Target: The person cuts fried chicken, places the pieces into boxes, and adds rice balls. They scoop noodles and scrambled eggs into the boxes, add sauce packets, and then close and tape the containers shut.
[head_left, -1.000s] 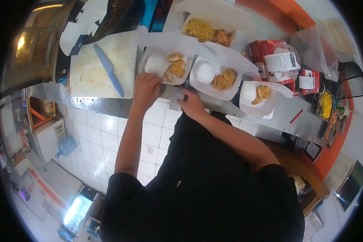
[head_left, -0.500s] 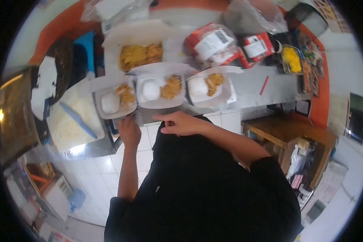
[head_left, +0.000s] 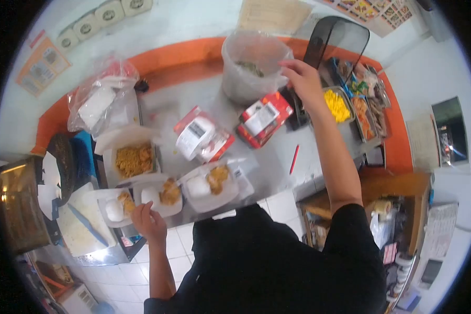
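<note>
- Clear bag (head_left: 239, 86): standing on counter (head_left: 264, 175), mouth open, green stuff (head_left: 251, 68) inside. Landmark for the places below.
- Right hand (head_left: 306, 83): at the bag's right rim, fingers bent over the edge, looks touching; can't tell if pinching.
- Left hand (head_left: 149, 224): well left of the bag, on the person's side of it. Fingers partly curled at the near edge of middle box (head_left: 168, 211); can't tell if gripping.
- Right pack (head_left: 264, 120): red, white label, just on the person's side of the bag.
- Left pack (head_left: 204, 135): also red and labelled, left of that, near the bag.
- Yellow food (head_left: 337, 106): in a metal tray, right of the bag, past the right hand.
- Red stick (head_left: 294, 159): pen-like, loose, between bag and person, off to the right.
- Right box (head_left: 209, 205), middle box, left box (head_left: 119, 224): row left of the bag on the person's side, lids up, each with white mound (head_left: 197, 186) and golden pieces (head_left: 218, 179).
- Noodle box (head_left: 121, 137): left of the bag, behind the row, open.
- Knife (head_left: 88, 225): blue, flat on board (head_left: 70, 236), far left of the bag.
</note>
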Tool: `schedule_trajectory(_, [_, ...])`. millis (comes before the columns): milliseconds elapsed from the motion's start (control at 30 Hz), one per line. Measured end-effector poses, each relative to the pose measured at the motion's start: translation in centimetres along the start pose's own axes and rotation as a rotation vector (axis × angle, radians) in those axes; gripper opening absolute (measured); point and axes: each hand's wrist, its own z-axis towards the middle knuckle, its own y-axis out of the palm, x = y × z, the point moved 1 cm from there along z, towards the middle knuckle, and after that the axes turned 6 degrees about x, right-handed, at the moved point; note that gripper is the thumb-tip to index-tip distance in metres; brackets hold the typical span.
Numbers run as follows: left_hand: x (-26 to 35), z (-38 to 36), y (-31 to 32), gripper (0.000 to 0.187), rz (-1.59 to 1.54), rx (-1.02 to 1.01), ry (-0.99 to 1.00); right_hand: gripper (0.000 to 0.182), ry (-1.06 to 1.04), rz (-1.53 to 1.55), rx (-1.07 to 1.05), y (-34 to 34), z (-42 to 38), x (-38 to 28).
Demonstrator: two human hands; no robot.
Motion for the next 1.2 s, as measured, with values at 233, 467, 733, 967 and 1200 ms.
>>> schedule_trajectory(233, [12.9,-0.2,1.3,0.023,0.111,0.124,-0.175,0.031,-0.357,-0.872,-0.727,10.5,20.8,14.5])
schedule_trajectory(467, [20.6,-4.0,0.7,0.029,0.238,0.030,-0.403,0.037,-0.236,-1.123,-1.051,16.9,21.8,20.7])
schedule_trajectory(733, [20.0,0.2,4.4,0.029,0.081,0.032,-0.275,0.013,-0.266,-0.542,-0.743,7.8,23.5,12.4])
schedule_trajectory(967, [23.7,12.7,8.6,0.048,-0.542,-0.172,-0.433,0.017,-0.005,0.211,-0.769,2.4,19.4,5.9])
schedule_trajectory(1200, [29.3,23.2,14.7,0.073,-0.857,-0.232,-0.331,0.016,0.099,0.383,-1.071,0.2,4.2,-5.3])
